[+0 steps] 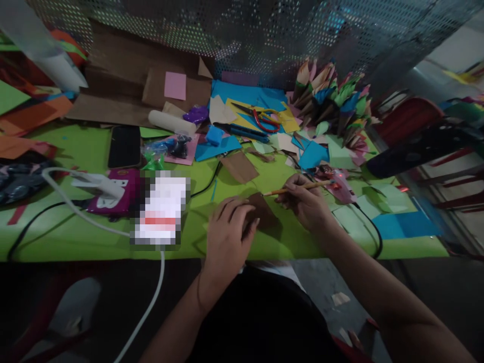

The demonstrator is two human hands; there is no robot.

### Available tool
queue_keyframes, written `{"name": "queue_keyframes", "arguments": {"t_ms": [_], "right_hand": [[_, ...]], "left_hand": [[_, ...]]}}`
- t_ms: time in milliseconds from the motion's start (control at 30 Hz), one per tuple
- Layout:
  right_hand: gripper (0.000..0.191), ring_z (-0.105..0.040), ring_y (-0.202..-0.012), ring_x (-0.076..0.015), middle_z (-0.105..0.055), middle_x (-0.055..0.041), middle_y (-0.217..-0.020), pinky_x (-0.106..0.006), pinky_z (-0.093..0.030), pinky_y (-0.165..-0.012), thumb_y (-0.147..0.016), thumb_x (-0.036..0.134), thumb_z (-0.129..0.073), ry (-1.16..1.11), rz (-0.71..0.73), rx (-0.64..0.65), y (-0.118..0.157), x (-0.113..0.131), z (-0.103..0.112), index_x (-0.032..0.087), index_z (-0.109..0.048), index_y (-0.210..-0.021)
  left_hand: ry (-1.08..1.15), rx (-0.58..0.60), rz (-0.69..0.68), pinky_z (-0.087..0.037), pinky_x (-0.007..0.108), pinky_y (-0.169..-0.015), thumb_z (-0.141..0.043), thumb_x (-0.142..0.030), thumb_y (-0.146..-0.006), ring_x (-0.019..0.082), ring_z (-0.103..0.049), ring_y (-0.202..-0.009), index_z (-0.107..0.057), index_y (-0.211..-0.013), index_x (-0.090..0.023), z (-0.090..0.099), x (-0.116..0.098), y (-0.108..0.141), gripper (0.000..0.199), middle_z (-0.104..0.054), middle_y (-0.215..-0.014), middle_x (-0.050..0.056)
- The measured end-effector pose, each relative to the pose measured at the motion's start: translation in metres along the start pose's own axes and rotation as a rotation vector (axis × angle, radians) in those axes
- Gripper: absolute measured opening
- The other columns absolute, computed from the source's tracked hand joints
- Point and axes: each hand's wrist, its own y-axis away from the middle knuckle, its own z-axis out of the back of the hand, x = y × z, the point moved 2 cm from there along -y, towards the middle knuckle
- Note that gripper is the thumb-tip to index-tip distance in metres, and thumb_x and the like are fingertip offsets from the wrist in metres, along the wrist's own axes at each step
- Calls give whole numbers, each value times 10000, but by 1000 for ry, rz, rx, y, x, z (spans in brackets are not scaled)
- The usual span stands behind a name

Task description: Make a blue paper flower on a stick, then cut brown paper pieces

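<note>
My right hand (300, 199) grips a wooden pencil (278, 191) between thumb and fingers, its tip at the upper edge of a small brown paper piece (264, 214). The paper rests on the green table cover (196, 247). On its left side my left hand (230, 224) holds it down, with fingers curled over it and the thumb along its lower edge. Just behind the hands lies another brown paper piece (240, 166).
Left of my hands lie a blurred lit phone (162, 209), a purple power strip (126, 191) and a dark phone (124, 146). Scissors (260, 116), paper scraps and paper cones (325, 91) fill the back. A glue gun (342, 186) is at the right.
</note>
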Motion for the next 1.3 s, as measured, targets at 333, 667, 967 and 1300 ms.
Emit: {"name": "queue_keyframes", "arguments": {"t_ms": [333,667,967,1300], "right_hand": [[309,-621,-456,-109,-656,25,-534,-150,-452,-376,-682,366,-844,-81,-65,45,13,4,-10,210,-577,-696],[353,-624,-455,-101,-661,33,-550,-141,-468,-388,-704,402,-847,-66,-54,78,15,0,-11,214,-550,-726],[352,-621,-455,-109,-667,21,-560,-154,-466,-378,-693,414,-846,-39,-49,56,15,0,-12,215,-557,-707],[325,-605,-446,-114,-658,19,-541,-163,-448,-366,-697,400,-831,-46,-38,31,14,-2,-11,219,-561,-690]], "left_hand": [[137,9,138,-508,413,-872,-644,-243,-916,243,-625,-1002,-637,-966,-207,-6,-2,-16,62,-717,-985,59],[142,-2,149,-491,394,-839,-652,-195,-902,231,-624,-944,-625,-896,-207,-5,0,-15,30,-711,-917,41],[128,-8,145,-494,383,-812,-610,-164,-898,223,-631,-915,-603,-888,-207,-6,0,-14,45,-701,-903,40],[86,-41,144,-490,379,-813,-598,-140,-882,221,-624,-906,-580,-865,-209,-8,-1,-12,73,-688,-887,40]]}}
